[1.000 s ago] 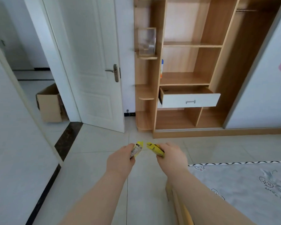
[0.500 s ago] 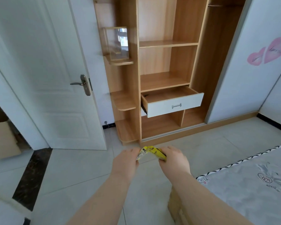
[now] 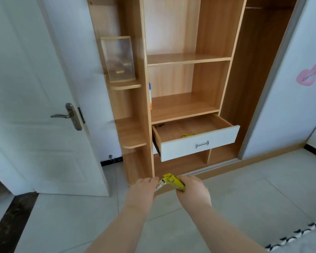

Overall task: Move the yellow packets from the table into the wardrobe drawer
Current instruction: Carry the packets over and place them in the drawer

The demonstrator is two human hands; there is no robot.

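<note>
Head: wardrobe drawer [image 3: 181, 147] now closer

The wardrobe [image 3: 215, 73] shows light wood-grain panels with a smooth, matt finish; its drawer [image 3: 199, 145] has a flat white front and a shiny metal handle [image 3: 202, 144]. The yellow packets [image 3: 173, 181] look like glossy printed film, perhaps plastic. The door [image 3: 35, 106] is painted white, semi-matt, with a dull brass-toned lever [image 3: 67, 115]. The floor [image 3: 244, 198] tiles are pale and smooth. A clear plastic box [image 3: 119, 59] sits on a side shelf.
</note>
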